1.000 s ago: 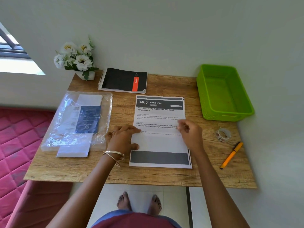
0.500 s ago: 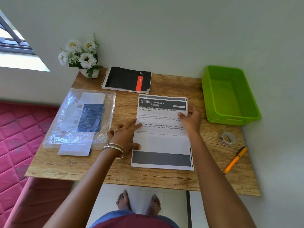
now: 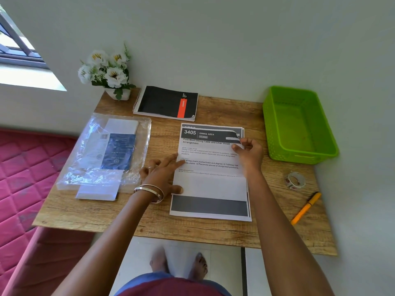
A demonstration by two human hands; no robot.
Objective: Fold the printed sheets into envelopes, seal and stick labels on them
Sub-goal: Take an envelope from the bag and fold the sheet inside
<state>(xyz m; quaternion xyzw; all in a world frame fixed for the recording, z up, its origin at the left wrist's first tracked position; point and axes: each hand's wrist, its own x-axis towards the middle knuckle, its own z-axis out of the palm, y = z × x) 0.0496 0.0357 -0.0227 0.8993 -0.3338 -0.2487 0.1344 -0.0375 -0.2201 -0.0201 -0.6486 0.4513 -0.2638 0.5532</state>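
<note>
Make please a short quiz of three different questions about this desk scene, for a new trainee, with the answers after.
1. True or false: the right hand is lifting the far right corner of the top printed sheet.
2. What does the left hand do? A) holds the orange pen B) presses flat on the sheet's left edge C) grips the tape roll
3. Fill in: the green basket stands to the ____ of the sheets.

Key: 1 true; 2 B; 3 right.
</note>
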